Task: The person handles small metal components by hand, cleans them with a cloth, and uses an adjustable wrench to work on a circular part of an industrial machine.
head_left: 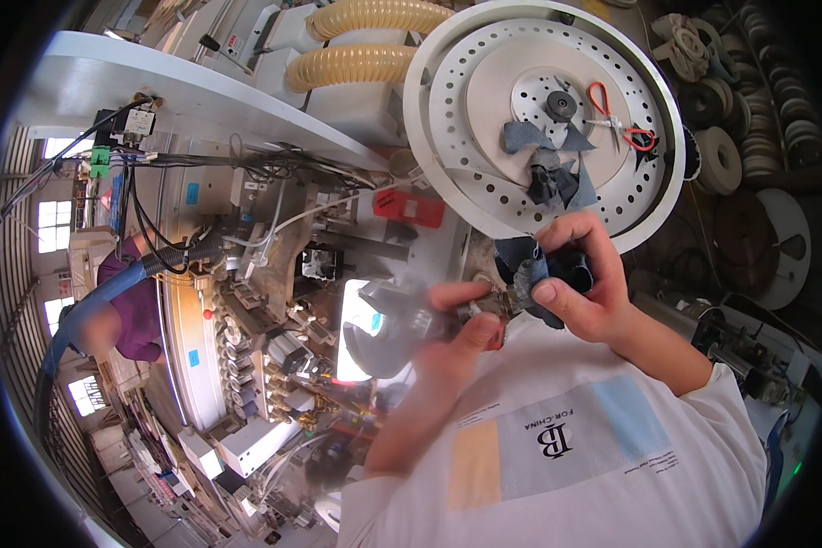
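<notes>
My right hand [583, 281] is closed around dark blue cloth scraps [526, 270], its thumb pressed on them. Motion smears my left hand [461, 338], whose thumb and fingers close on a small metallic piece with a bit of red, right beside the cloth. A grey, rounded, notched thing [384, 331] shows to the left of these fingers; its kind, and whether it joins the held piece, I cannot make out. More blue cloth pieces [550, 173] lie on the round white perforated turntable [452, 100] beyond my hands. Red-handled scissors [637, 138] rest there too.
A red plastic box [409, 208] sits left of the turntable. Ribbed yellowish hoses [352, 68] run behind it. Machinery with cables [274, 365] fills the left, where another person in a purple top [137, 306] is present. Reels and rolls [717, 160] stand at right.
</notes>
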A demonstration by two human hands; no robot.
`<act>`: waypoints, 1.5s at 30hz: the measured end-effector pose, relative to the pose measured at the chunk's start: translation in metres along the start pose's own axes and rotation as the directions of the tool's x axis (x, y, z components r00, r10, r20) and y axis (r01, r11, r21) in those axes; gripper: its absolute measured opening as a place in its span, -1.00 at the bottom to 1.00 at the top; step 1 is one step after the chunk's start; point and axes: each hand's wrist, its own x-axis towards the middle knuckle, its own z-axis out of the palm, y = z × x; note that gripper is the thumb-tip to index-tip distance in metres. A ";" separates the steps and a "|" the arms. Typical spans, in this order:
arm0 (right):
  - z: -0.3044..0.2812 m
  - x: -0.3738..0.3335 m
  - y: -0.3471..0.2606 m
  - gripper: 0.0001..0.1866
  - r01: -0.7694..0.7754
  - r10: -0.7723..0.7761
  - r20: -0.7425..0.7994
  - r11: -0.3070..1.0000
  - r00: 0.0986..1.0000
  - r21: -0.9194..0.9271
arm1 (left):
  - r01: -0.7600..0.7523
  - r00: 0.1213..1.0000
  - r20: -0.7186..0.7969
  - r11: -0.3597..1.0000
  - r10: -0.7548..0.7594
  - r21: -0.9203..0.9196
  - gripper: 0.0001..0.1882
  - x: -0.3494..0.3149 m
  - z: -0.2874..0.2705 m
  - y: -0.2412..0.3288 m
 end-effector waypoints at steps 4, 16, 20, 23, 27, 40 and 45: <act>-0.005 0.002 -0.004 -0.76 -0.071 0.083 0.169 0.995 0.982 -0.074 | 0.034 0.992 0.118 0.999 -0.034 -0.004 -0.59 0.002 0.001 0.000; 0.003 0.015 -0.001 -0.66 -0.349 0.323 0.157 0.920 0.933 0.180 | -0.067 0.988 0.143 0.997 0.063 0.024 -0.59 0.010 0.013 0.003; 0.010 0.015 0.006 -0.63 -0.449 0.429 0.133 0.842 0.893 0.298 | -0.085 0.988 0.136 0.995 0.077 0.049 -0.58 0.016 0.011 0.005; 0.006 0.018 0.007 -0.63 -0.264 0.263 0.058 0.965 0.963 0.009 | -0.047 0.996 0.081 0.996 0.040 0.081 -0.59 0.018 0.016 0.013; -0.012 0.030 0.012 -0.65 0.070 -0.079 -0.021 0.954 0.997 -0.292 | -0.025 0.995 -0.091 0.991 0.037 0.132 -0.73 0.023 0.015 0.009; -0.035 0.073 0.011 -0.64 0.662 -0.678 0.202 0.532 0.706 -0.528 | 0.118 0.981 0.066 0.830 -0.183 0.546 -0.87 0.027 0.019 0.008; -0.038 0.078 0.006 -0.62 0.764 -0.741 0.326 0.373 0.586 -0.526 | 0.082 0.980 0.108 0.828 -0.169 0.555 -0.85 0.026 0.020 0.008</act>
